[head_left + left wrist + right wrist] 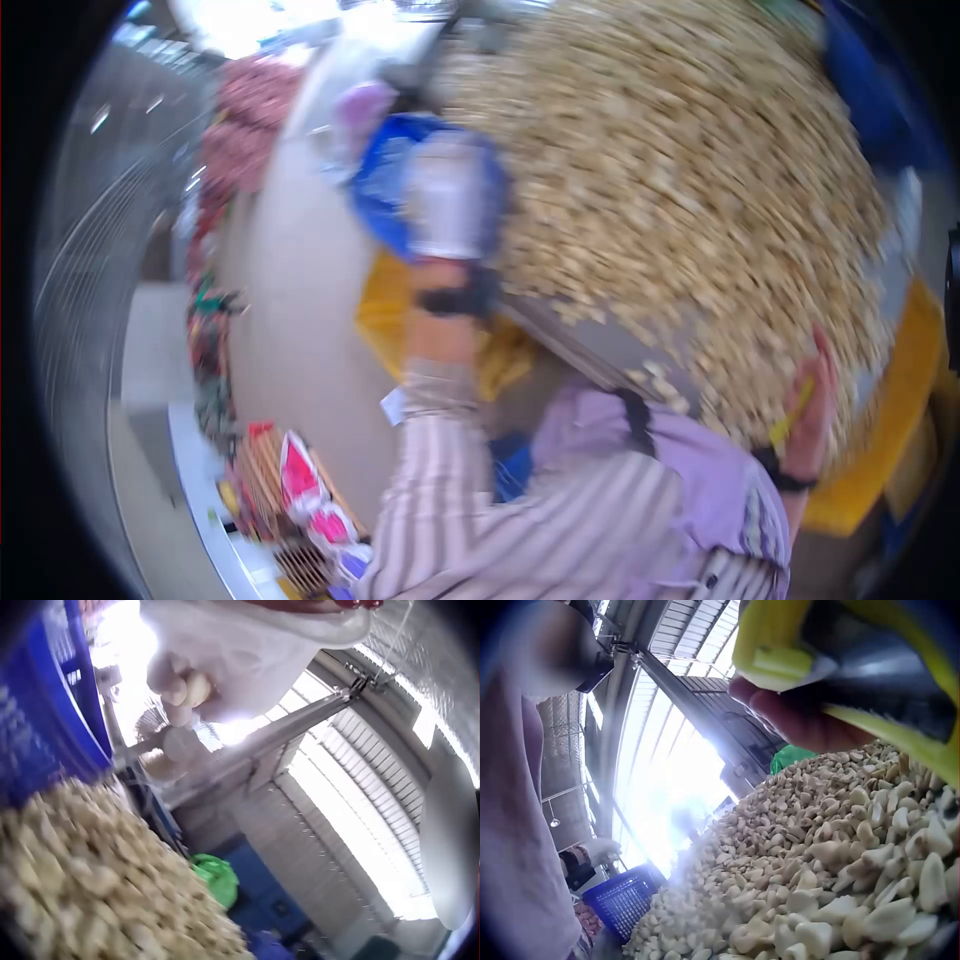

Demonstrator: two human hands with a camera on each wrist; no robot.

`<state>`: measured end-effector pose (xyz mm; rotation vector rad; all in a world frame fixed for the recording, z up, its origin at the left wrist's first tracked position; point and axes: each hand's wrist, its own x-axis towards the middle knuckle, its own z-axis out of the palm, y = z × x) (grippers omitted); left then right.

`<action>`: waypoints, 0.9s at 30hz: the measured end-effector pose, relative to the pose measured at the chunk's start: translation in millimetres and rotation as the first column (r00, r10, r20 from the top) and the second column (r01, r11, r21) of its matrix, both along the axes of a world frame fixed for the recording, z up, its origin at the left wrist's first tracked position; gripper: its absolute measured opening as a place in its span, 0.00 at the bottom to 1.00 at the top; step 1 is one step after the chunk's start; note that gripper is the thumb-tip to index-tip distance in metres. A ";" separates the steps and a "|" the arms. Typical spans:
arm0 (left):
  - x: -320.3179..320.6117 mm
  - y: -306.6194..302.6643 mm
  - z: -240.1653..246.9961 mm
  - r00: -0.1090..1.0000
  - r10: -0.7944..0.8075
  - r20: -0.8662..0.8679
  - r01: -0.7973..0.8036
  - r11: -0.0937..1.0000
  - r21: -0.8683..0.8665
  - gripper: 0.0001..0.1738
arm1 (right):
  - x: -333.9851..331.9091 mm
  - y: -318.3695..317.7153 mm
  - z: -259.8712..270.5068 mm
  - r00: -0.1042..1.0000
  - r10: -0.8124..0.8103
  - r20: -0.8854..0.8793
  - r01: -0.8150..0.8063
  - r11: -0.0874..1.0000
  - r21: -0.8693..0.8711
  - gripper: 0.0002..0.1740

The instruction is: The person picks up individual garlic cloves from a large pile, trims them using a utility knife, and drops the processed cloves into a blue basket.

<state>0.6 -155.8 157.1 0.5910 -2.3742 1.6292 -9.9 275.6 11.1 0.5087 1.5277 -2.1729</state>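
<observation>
My left hand (445, 195), in a white glove, is over a blue plastic basket (378, 185) beside a big heap of garlic cloves (680, 190). In the left wrist view its fingertips (171, 688) pinch a pale clove (197, 689). Low at the right edge of the heap is my bare right hand (815, 410). It holds a yellow-and-black tool (780, 664), seen close up in the right wrist view; its kind I cannot tell. Cloves (832, 885) spread right below that hand.
Yellow crates (885, 420) flank the heap's near side. A pale walkway (300, 300) runs along the left, with pink sacks (250, 120) beyond it. Another blue container (885, 90) stands at the far right. A green bag (216, 879) shows behind the heap.
</observation>
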 end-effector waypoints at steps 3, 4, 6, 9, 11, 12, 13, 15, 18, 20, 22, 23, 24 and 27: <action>34.6 -156.8 -62.0 0.875 -0.060 -0.480 0.426 0.566 0.706 0.22 | -0.8 10.1 5.0 0.999 0.008 -0.036 -0.012 0.994 -0.109 0.24; 33.1 -150.1 -47.4 0.964 0.082 -0.254 0.128 0.691 0.711 0.31 | 2.2 14.6 3.9 0.998 -0.029 -0.056 0.022 0.993 -0.119 0.24; 20.1 -112.4 -52.7 0.940 -0.082 -0.330 0.222 0.883 0.413 0.27 | 1.2 28.2 2.3 0.992 -0.098 -0.082 0.088 0.989 -0.122 0.23; -10.8 -17.8 -62.4 0.834 -0.382 -0.398 0.545 0.458 0.702 0.24 | 2.4 40.8 3.8 0.983 -0.169 -0.073 0.157 0.976 -0.149 0.24; -24.4 63.2 -76.1 0.829 -0.408 -0.382 0.371 -0.110 0.922 0.23 | -2.4 44.6 5.0 0.968 -0.249 -0.024 0.237 0.943 -0.233 0.25; -30.4 96.9 -89.0 0.705 -0.651 -0.282 0.283 -0.106 0.953 0.26 | -2.6 45.1 4.9 0.963 -0.270 -0.025 0.257 0.938 -0.234 0.25; -29.3 128.3 -104.5 0.622 -0.728 -0.290 0.197 -0.212 0.957 0.33 | 0.1 46.3 4.5 0.958 -0.285 -0.019 0.273 0.934 -0.230 0.25; -27.6 181.0 -134.4 0.264 -0.954 -0.141 0.099 -0.119 0.988 0.40 | 3.9 49.3 7.4 0.952 -0.305 -0.025 0.290 0.925 -0.244 0.25; -21.7 236.1 -201.7 -0.007 -0.981 -0.194 0.109 -0.194 0.975 0.43 | 6.5 54.0 12.3 0.952 -0.304 -0.047 0.287 0.932 -0.221 0.25; -45.9 274.6 -213.8 -0.022 -0.965 -0.260 0.179 -0.259 0.949 0.39 | 7.6 58.3 11.1 0.951 -0.303 -0.068 0.283 0.935 -0.213 0.24; -76.9 312.2 -220.4 0.056 -0.977 -0.208 0.282 -0.185 0.941 0.38 | 7.7 65.0 12.4 0.936 -0.344 -0.079 0.317 0.918 -0.237 0.24; -94.3 326.9 -206.1 0.145 -0.986 -0.082 0.256 -0.042 0.966 0.40 | 6.2 68.0 16.1 0.918 -0.383 -0.101 0.347 0.900 -0.263 0.24; -109.2 334.4 -196.6 0.209 -0.977 -0.042 0.177 -0.005 0.984 0.41 | 6.1 68.8 27.5 0.898 -0.432 -0.082 0.404 0.883 -0.238 0.23; -137.8 323.7 -168.8 0.271 -0.869 -0.414 0.097 -0.403 0.910 0.37 | 12.9 91.9 38.6 0.855 -0.486 -0.180 0.456 0.871 -0.184 0.23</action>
